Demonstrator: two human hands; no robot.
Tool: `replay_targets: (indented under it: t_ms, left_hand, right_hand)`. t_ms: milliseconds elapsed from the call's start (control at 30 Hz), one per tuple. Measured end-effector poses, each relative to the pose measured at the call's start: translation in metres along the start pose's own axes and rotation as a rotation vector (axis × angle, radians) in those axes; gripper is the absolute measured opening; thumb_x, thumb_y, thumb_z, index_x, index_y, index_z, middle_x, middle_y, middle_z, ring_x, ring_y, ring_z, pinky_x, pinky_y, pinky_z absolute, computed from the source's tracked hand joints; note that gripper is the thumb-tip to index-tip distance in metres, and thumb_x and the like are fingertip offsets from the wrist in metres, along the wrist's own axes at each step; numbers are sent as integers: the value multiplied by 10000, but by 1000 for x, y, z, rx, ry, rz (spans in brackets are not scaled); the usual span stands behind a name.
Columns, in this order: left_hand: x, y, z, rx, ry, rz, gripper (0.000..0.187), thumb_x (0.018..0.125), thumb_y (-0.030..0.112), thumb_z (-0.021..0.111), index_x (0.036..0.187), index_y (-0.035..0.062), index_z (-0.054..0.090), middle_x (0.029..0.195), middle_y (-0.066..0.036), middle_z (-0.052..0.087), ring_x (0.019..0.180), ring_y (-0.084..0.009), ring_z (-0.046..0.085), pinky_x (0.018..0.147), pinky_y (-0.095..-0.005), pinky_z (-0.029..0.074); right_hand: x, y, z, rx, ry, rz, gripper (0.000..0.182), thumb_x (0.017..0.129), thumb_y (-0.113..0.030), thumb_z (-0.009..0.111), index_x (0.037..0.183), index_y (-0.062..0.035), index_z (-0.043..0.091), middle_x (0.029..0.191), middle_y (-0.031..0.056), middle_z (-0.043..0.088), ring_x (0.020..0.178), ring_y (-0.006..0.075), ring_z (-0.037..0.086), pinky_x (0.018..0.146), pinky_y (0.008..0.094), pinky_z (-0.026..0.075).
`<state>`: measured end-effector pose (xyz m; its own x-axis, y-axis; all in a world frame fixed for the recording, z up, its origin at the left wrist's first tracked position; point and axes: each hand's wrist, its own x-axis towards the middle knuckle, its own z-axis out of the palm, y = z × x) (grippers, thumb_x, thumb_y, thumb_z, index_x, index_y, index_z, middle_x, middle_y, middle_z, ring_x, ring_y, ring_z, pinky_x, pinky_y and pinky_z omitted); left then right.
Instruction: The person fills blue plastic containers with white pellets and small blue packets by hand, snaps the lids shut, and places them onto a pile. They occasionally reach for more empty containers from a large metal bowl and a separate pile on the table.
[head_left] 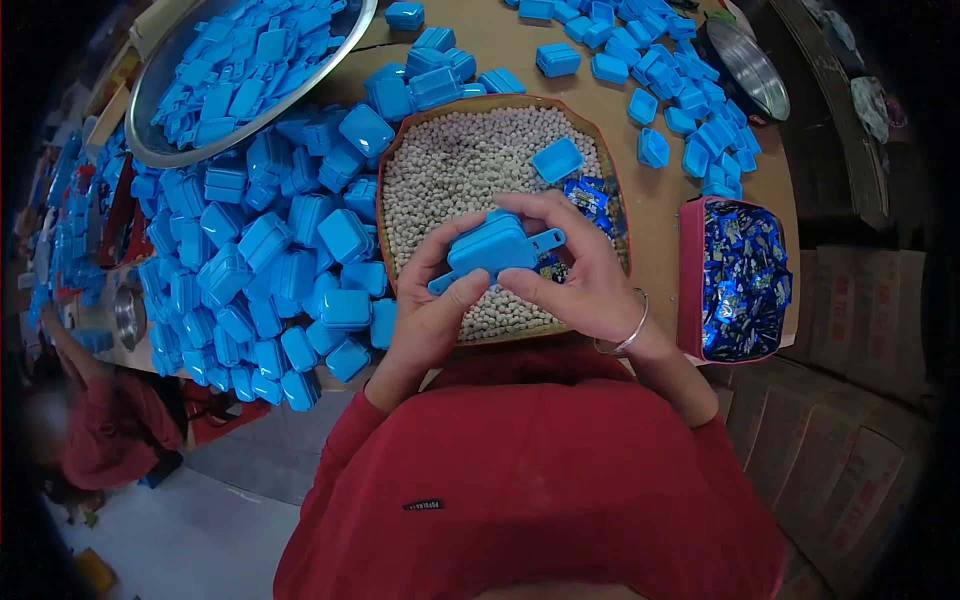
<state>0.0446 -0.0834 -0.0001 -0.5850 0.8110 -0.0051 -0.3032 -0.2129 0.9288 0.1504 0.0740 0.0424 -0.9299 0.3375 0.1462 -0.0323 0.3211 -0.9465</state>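
Both hands hold one blue plastic case [490, 246] over a tray [622, 235] of small pale beads [470, 145]. My left hand [432, 290] grips its left side, thumb on the near edge. My right hand [575, 265], with a bangle at the wrist, grips the right side, its thumb also at the near edge. A flat blue strap with slots [547, 240] sticks out of the case on the right, and another piece shows at lower left. An open blue half-shell [557, 160] lies on the beads at upper right, above some dark blue packets [590, 200].
Blue cases [265, 240] are heaped left of the tray. A metal bowl [365, 30] of blue parts stands at upper left. More blue shells [690, 95] lie at upper right. A red-rimmed box [690, 275] holds blue packets. Another person [115, 425] is at far left; cartons [830, 430] stand right.
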Motion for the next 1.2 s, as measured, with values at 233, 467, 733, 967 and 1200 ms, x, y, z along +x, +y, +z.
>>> replay_targets:
  t_ms: [233,467,733,967,1200]
  left_hand:
    - [19,20,7,651,-154,266,597,700,132,761,1235,41,511,1104,-129,558,1075,-263,538,921,-332,423]
    - [23,14,13,347,-187,287,564,716,158,737,1218,17,522,1066,-127,548,1022,-236,549,874,-337,436]
    - [16,10,32,399,18,438,447,696,114,664,1119,-6,589,1033,-135,549,937,-221,554,832,-318,436]
    - [24,-15,28,255,21,24,464,676,99,697,1120,10,596,1045,-83,565,932,-159,540,818,-291,427]
    - [12,-5,30,-352,6,-3,885,697,201,781,1418,85,281,1428,-173,348,1263,-284,432,1034,-414,389]
  right_hand:
    - [0,0,20,-235,125,-239,668,635,-5,725,1247,-38,459,1032,151,549,953,311,568,800,391,475]
    - [-11,-6,15,-166,219,-307,602,599,7,736,1146,-46,489,992,127,565,890,305,566,754,373,470]
    - [-10,-10,18,-167,276,-456,513,557,43,723,1011,-60,509,948,103,570,851,297,571,724,370,468]
    - [-17,20,20,-219,327,-314,476,552,61,695,971,-49,498,905,113,549,833,317,552,699,383,457]
    - [-24,21,14,429,282,-64,485,688,-7,768,1061,-55,464,1050,68,520,967,164,555,867,315,480]
